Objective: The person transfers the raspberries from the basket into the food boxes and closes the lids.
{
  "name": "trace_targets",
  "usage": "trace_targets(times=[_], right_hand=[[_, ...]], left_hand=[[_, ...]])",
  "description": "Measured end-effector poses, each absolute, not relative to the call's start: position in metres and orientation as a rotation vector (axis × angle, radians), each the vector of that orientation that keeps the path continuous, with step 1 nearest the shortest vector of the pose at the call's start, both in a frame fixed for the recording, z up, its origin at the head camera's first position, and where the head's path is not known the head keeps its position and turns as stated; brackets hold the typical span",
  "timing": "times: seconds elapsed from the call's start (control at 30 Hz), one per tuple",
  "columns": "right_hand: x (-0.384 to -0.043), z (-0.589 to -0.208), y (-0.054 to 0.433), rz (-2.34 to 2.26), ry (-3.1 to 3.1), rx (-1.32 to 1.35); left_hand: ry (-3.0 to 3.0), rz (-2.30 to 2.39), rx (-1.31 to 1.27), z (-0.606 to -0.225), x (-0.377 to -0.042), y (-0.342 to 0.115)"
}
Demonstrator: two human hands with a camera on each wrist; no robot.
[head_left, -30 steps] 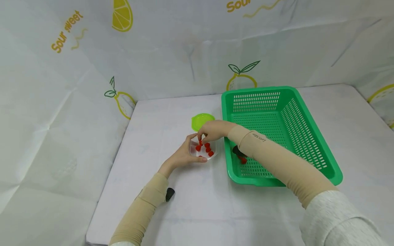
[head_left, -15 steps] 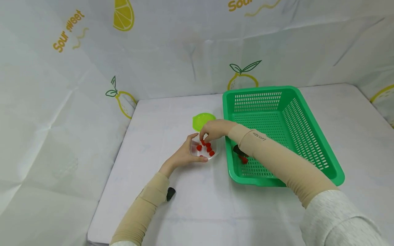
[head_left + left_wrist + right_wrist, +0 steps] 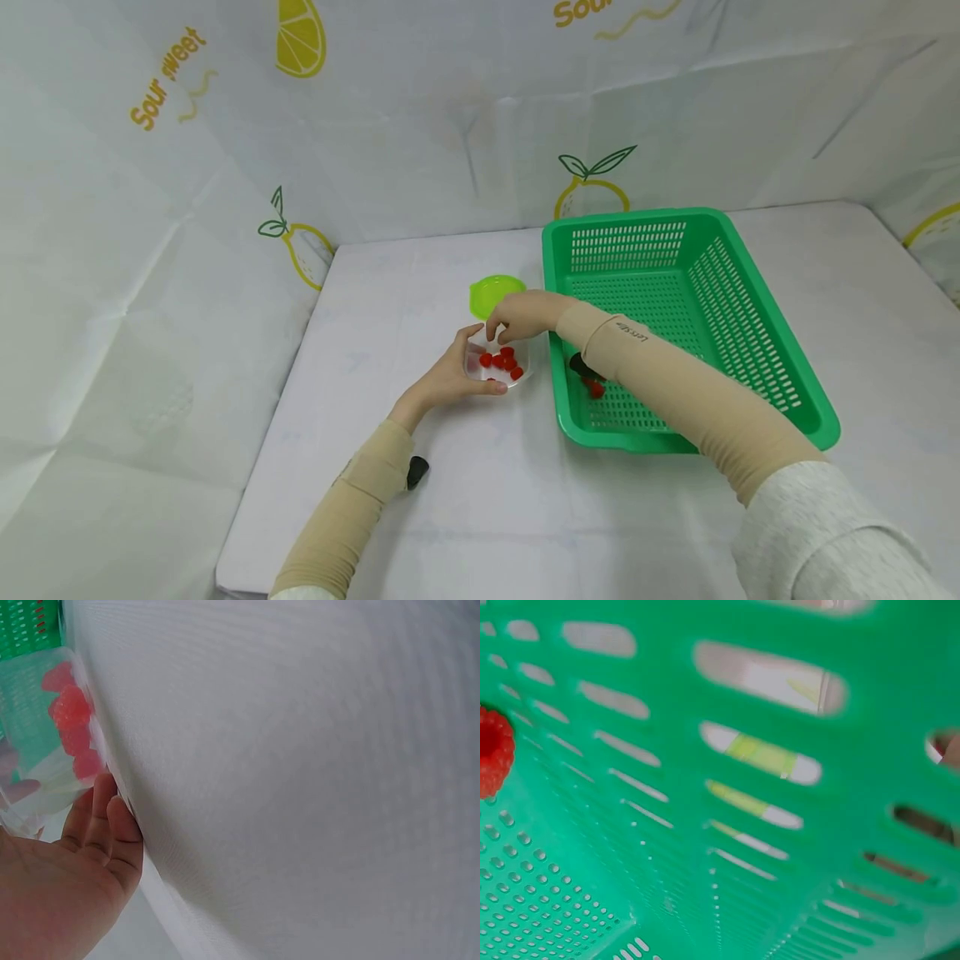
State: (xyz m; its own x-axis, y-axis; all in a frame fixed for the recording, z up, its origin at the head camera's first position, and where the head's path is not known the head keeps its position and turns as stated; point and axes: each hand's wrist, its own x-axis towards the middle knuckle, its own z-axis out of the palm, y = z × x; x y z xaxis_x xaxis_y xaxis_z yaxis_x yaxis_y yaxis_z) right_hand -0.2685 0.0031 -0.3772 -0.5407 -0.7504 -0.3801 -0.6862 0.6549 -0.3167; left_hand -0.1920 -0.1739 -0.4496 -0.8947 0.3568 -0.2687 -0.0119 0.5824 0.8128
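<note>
My left hand [image 3: 444, 379] grips a clear plastic container [image 3: 527, 367] on the table, thumb on its near side and fingers at the far side. Several red raspberries [image 3: 498, 361] lie inside it; the left wrist view shows raspberries [image 3: 73, 709] through the clear wall. Just above the container's far part hovers my right hand [image 3: 522, 315], fingers bent downward and apart, with nothing visible between them. More raspberries [image 3: 596, 389] lie in the green basket [image 3: 566, 417], partly covered by my right forearm. One raspberry [image 3: 491, 754] appears large in the right wrist view.
A lime-green lid [image 3: 495, 292] lies flat behind the container. The basket's raised slotted wall stands close to the container's right, and my right arm crosses over it. White cloth [image 3: 465, 492] covers the table, with a lemon-printed sheet [image 3: 420, 125] behind.
A raspberry that my right fingers pinched a second ago now lies with the others in the container. The right fingers have parted. My left hand keeps its hold.
</note>
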Motion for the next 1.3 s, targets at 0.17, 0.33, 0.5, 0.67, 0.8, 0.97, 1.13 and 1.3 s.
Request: trace_targets(times=[0.17,0.33,0.5,0.67,0.8,0.97,1.13,1.3], right_hand=[[-0.269,-0.375,0.005,-0.228,2.379,-1.129],[-0.269,-0.373,0.009,-0.276,2.357,-1.150],[-0.269,-0.367,0.016,-0.387,2.327,-1.144],[-0.268,-0.358,0.027,-0.562,2.308,-1.131],[-0.265,-0.353,0.038,-0.684,2.304,-1.151],[-0.261,-0.351,0.058,-0.868,2.306,-1.111],[-0.259,-0.354,0.086,-1.011,2.313,-0.993],[-0.259,-0.361,0.112,-1.082,2.280,-0.913]], left_hand=[[2.405,1.255,0.268,-0.450,-0.193,-0.174],[2.405,1.251,0.270,-0.450,-0.193,-0.173],[2.416,1.240,0.272,-0.449,-0.193,-0.172],[2.420,1.241,0.268,-0.449,-0.192,-0.173],[2.421,1.235,0.257,-0.451,-0.193,-0.174],[2.422,1.228,0.233,-0.452,-0.192,-0.174],[2.424,1.222,0.214,-0.452,-0.192,-0.173],[2.432,1.209,0.216,-0.452,-0.193,-0.173]])
